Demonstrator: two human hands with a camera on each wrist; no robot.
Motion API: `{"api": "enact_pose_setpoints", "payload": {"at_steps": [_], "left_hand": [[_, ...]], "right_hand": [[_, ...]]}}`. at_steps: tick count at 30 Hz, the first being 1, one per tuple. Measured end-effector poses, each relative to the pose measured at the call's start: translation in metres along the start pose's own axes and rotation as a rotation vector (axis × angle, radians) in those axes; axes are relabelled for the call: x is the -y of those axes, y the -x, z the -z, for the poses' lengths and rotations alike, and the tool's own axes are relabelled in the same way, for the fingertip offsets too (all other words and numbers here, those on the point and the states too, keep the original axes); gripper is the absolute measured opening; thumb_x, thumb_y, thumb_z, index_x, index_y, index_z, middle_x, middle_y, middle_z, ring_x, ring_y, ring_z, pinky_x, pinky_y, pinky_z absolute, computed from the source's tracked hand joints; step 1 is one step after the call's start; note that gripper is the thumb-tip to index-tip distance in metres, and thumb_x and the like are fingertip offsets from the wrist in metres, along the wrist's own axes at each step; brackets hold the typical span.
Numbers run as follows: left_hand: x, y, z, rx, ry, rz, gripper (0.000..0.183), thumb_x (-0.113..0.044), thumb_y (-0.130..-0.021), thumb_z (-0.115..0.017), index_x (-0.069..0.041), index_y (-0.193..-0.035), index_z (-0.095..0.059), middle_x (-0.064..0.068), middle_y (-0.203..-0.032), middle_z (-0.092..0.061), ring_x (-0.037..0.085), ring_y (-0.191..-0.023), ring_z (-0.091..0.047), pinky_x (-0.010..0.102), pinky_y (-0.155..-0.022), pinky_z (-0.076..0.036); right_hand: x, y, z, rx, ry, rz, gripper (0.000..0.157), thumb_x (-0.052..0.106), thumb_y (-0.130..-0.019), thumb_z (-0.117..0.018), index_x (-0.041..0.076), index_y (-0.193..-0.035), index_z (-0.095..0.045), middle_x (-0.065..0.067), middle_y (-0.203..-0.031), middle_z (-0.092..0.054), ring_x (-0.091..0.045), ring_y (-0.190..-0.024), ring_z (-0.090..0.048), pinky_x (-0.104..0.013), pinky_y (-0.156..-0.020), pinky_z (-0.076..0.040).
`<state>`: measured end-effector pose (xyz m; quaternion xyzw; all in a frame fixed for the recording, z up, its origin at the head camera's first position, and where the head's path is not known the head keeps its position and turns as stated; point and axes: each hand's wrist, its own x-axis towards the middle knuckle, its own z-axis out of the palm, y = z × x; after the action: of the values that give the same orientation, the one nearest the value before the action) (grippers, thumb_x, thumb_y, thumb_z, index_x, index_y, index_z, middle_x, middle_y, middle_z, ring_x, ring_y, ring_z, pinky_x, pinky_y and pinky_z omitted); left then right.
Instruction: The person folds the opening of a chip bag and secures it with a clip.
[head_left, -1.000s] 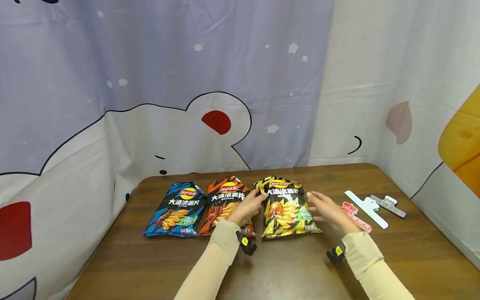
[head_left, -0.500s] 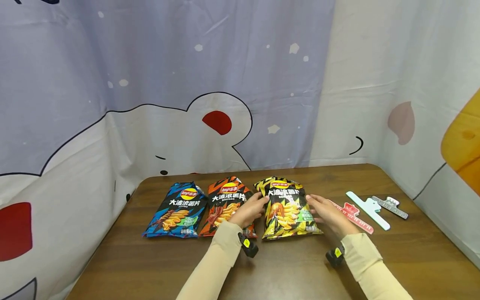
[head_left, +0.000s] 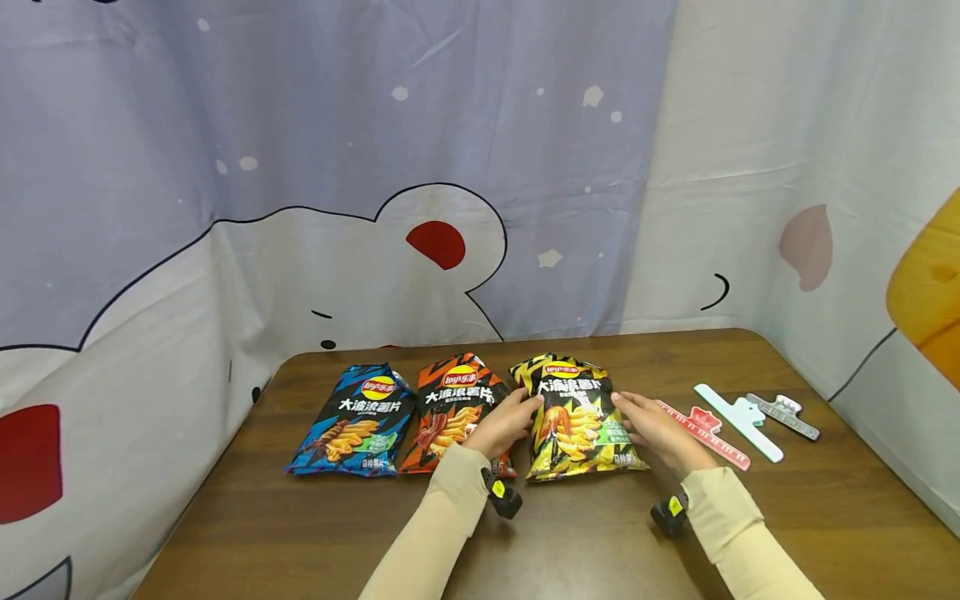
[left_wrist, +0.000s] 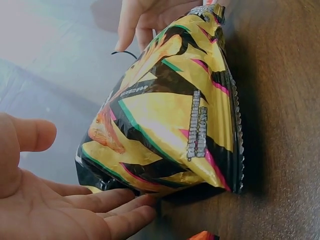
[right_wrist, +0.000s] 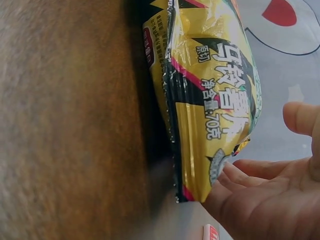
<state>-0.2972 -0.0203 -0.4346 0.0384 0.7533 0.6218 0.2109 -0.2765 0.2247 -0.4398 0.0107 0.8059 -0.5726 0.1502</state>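
Note:
A yellow and black chip bag (head_left: 573,425) lies face up on the wooden table. My left hand (head_left: 504,423) is at its left side, and my right hand (head_left: 654,425) is at its right side. In the left wrist view, the extended fingers of the left hand (left_wrist: 75,210) touch the lower side of the yellow bag (left_wrist: 160,120), with the thumb apart from it. The right wrist view has the right hand (right_wrist: 270,195) with fingers against the bag's edge (right_wrist: 200,100) and the thumb raised clear. Left of it lie an orange chip bag (head_left: 450,417) and a blue one (head_left: 356,421).
Right of the hands lie a red bag clip (head_left: 707,429), a mint green clip (head_left: 741,421) and a grey clip (head_left: 783,412). A printed curtain (head_left: 435,125) hangs behind the brown table (head_left: 300,533) and along its sides.
Both hands stay at the sides of the yellow bag. The scene shifts a few pixels to the right in the head view. The red clip is less covered by the right hand than a second ago.

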Motion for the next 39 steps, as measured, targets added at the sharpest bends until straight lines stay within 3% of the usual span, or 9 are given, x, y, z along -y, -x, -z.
{"api": "enact_pose_setpoints", "payload": {"at_steps": [10, 20, 28, 39], "left_hand": [[0.0014, -0.0032, -0.0033, -0.011, -0.018, -0.011, 0.063, -0.034, -0.102, -0.044, -0.002, -0.152, -0.022, 0.025, -0.154, -0.026, 0.044, -0.137, -0.034, 0.053, -0.107, -0.036], [0.0033, -0.0031, -0.0065, -0.014, -0.037, -0.059, 0.060, -0.028, -0.101, -0.047, 0.004, -0.148, -0.027, 0.025, -0.153, -0.028, 0.040, -0.141, -0.028, 0.053, -0.111, -0.030], [0.0043, -0.0033, -0.0080, 0.011, 0.019, -0.039, 0.064, -0.028, -0.100, -0.050, -0.001, -0.151, -0.021, 0.024, -0.154, -0.024, 0.039, -0.142, -0.026, 0.053, -0.112, -0.028], [0.0033, 0.0012, -0.0082, 0.027, -0.005, -0.050, 0.067, -0.030, -0.100, -0.050, -0.005, -0.153, -0.019, 0.023, -0.158, -0.016, 0.041, -0.144, -0.019, 0.057, -0.113, -0.024]], "right_hand": [[-0.0040, -0.0023, -0.0007, -0.002, -0.004, 0.000, 0.074, 0.041, -0.103, -0.037, -0.009, -0.150, -0.010, -0.034, -0.152, -0.016, -0.051, -0.138, -0.025, -0.054, -0.111, -0.030], [-0.0021, -0.0023, -0.0035, -0.010, -0.001, -0.013, 0.076, 0.043, -0.102, -0.039, -0.009, -0.150, -0.012, -0.034, -0.151, -0.020, -0.050, -0.137, -0.028, -0.054, -0.109, -0.033], [-0.0003, -0.0006, -0.0050, -0.012, 0.013, -0.022, 0.075, 0.042, -0.103, -0.038, -0.010, -0.149, -0.011, -0.034, -0.151, -0.022, -0.050, -0.136, -0.030, -0.055, -0.108, -0.034], [-0.0029, -0.0026, -0.0070, -0.033, 0.000, -0.034, 0.079, 0.046, -0.101, -0.040, -0.007, -0.151, -0.010, -0.032, -0.150, -0.024, -0.047, -0.134, -0.034, -0.056, -0.109, -0.033]]}}
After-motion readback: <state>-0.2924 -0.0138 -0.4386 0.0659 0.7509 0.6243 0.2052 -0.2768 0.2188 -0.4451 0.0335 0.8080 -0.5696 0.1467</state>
